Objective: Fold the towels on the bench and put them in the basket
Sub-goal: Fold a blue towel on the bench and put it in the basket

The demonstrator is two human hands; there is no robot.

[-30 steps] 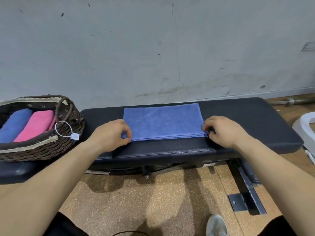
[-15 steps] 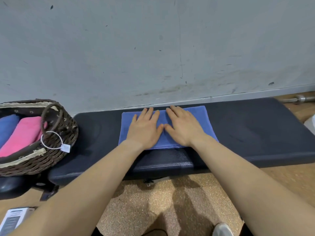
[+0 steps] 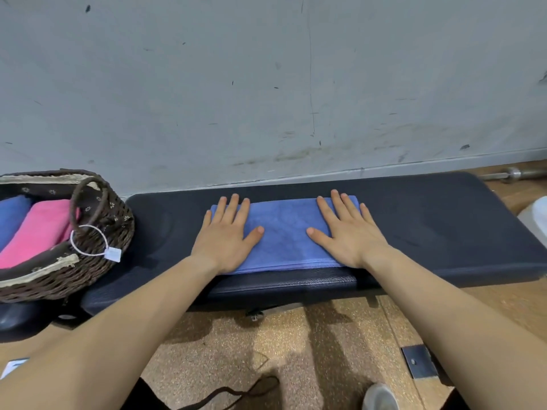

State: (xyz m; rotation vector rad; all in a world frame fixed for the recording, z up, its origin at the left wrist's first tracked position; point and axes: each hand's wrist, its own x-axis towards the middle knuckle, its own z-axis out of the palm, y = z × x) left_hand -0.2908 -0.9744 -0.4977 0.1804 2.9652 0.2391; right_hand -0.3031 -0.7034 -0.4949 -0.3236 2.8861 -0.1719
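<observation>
Pressing flat on the folded blue towel point(image 3: 284, 238), the left hand point(image 3: 228, 235) is covering its left end and the right hand point(image 3: 346, 235) is covering its right end. The thumbs are pointing inward toward each other, with a bare stretch of cloth between them. The fingers point(image 3: 233, 205) of both hands are lying straight and spread, grasping nothing, and the fingertips are reaching about to the towel's far edge. The outer side of each hand is overhanging the towel's short end onto the padding.

The towel is lying as a long rectangle near the middle of the dark padded tabletop point(image 3: 429, 220). Its near folded edge is running parallel to the front edge and sitting a little back from it.

A brown wicker basket point(image 3: 97, 261) is sitting just beside the tabletop's left end, seemingly resting on a separate dark pad. It is holding a rolled pink towel point(image 3: 38, 229) and, left of that and touching it, a second blue towel point(image 3: 11, 217). A white tag point(image 3: 113, 254) is hanging from the basket's handle on a thin white loop.

A scuffed grey wall point(image 3: 266, 84) is rising behind the tabletop, and a metal bar point(image 3: 515, 174) is lying at its foot on the far right. Below, a grey shoe point(image 3: 380, 398) is showing on the speckled floor point(image 3: 236, 350).
</observation>
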